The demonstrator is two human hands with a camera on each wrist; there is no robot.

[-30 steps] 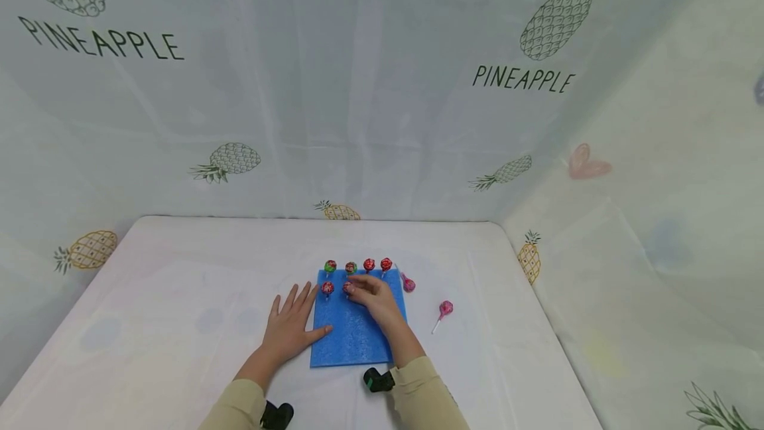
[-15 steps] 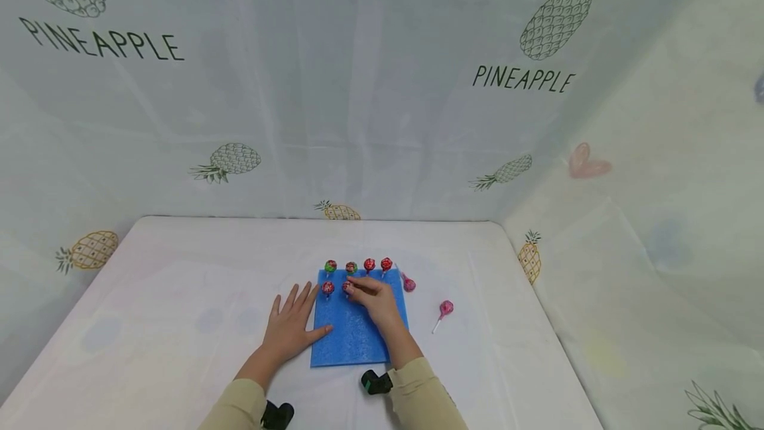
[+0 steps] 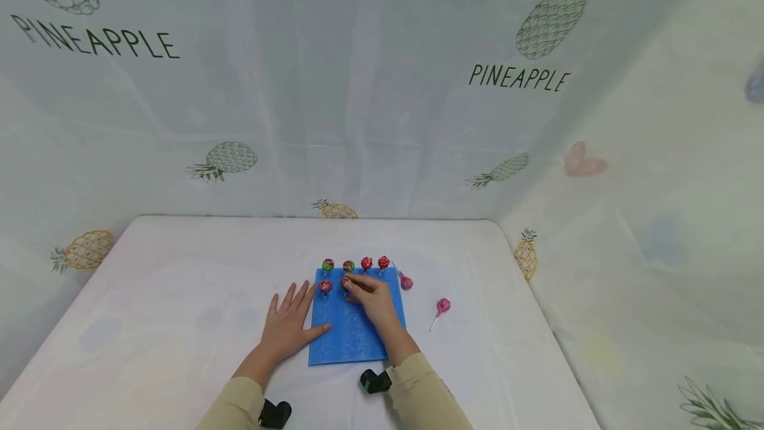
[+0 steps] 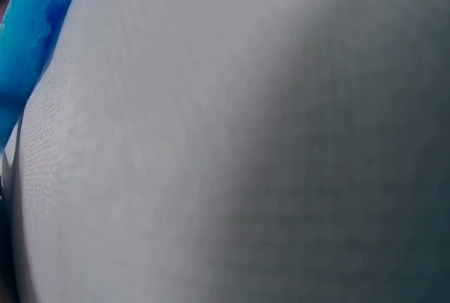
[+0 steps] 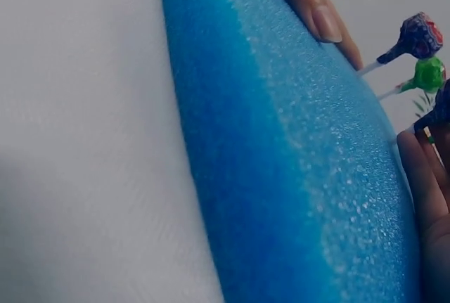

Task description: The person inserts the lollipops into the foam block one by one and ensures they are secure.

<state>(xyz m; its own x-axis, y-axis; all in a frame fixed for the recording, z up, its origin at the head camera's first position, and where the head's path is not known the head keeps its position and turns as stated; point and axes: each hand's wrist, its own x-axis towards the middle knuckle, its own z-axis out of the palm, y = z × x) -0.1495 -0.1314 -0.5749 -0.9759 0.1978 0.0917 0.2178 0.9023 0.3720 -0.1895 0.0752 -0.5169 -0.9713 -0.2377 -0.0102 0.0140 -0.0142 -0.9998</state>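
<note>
A blue foam board lies on the white table. My left hand rests with spread, straight fingers at its left edge, the thumb over the board. With thumb and fingers my right hand pinches a lollipop standing in the second row; its dark wrapper shows at the right wrist view's edge. Left of it stands another red-wrapped lollipop. Along the far edge are a green lollipop, a red-green one and two red ones. The left wrist view catches only the foam's edge.
Right of the board, two pink lollipops lie on the tabletop, one against the board's edge and one farther out. A pineapple-printed curtain hangs behind the table.
The head view has shifted very slightly. Both hands keep their places, the right one still at the same lollipop.
</note>
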